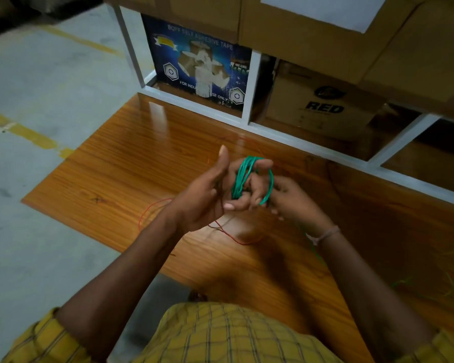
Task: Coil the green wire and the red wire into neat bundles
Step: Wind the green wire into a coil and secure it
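Note:
The green wire (pixel 243 176) is wound in several loops around the fingers of my left hand (pixel 207 195), which is raised above the wooden table (pixel 121 163) with its thumb pointing up. My right hand (pixel 291 203) pinches an outer green loop on the right side of the bundle. A loose green tail trails down past my right wrist to the table's right side. The thin red wire (pixel 228 233) lies loose on the table beneath both hands, curving out to the left and behind my fingers.
A white shelf frame (pixel 249 85) stands along the table's far edge, holding a blue tape carton (pixel 194 61) and brown cardboard boxes (pixel 323 106). Concrete floor with yellow lines (pixel 24 132) lies to the left.

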{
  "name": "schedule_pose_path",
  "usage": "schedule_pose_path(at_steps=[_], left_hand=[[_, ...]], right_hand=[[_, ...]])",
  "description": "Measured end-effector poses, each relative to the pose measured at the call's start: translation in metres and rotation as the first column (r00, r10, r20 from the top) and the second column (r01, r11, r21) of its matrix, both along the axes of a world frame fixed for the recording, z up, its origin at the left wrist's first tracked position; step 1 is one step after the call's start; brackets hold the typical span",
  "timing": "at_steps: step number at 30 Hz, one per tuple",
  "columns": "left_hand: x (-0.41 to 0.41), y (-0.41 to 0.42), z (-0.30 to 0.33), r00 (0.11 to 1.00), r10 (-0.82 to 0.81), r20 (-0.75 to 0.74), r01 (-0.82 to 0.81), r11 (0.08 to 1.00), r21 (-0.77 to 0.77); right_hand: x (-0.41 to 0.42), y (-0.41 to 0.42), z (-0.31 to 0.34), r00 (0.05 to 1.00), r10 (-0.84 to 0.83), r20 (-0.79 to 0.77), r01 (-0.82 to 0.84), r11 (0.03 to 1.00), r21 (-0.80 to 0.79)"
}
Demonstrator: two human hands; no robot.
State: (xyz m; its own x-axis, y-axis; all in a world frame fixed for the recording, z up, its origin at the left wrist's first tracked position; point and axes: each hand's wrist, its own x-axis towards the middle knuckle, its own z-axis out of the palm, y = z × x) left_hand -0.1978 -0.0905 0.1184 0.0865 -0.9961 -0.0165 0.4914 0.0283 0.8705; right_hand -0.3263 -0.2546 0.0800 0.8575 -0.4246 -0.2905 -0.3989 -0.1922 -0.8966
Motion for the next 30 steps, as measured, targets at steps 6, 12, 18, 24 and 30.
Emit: schedule_pose_path(at_steps=[6, 12, 18, 24, 30], left_hand=[[-0.009, -0.015, 0.007, 0.988, 0.147, 0.036, -0.148, 0.988, 0.038], [-0.006, -0.033, -0.030, 0.819, 0.149, 0.554, -0.359, 0.886, 0.294], [-0.037, -0.025, -0.013, 0.774, -0.045, 0.632, -0.157, 0.953, 0.261], [-0.038, -0.019, -0.011, 0.793, -0.160, 0.587, -0.010, 0.962, 0.275], [-0.038, -0.016, -0.001, 0.946, -0.162, 0.279, 0.134, 0.984, 0.116]], right_hand=[[-0.039, 0.024, -0.003, 0.936, 0.321, -0.147, -0.317, 0.947, 0.051], [-0.064, 0.006, 0.031, 0.889, 0.456, -0.037, -0.455, 0.890, 0.027], [-0.072, -0.032, 0.068, 0.913, 0.335, 0.235, -0.374, 0.916, 0.147], [-0.054, -0.070, 0.062, 0.899, -0.136, 0.416, -0.056, 0.907, 0.417], [-0.028, -0.069, 0.014, 0.958, -0.169, 0.230, 0.158, 0.985, 0.065]])
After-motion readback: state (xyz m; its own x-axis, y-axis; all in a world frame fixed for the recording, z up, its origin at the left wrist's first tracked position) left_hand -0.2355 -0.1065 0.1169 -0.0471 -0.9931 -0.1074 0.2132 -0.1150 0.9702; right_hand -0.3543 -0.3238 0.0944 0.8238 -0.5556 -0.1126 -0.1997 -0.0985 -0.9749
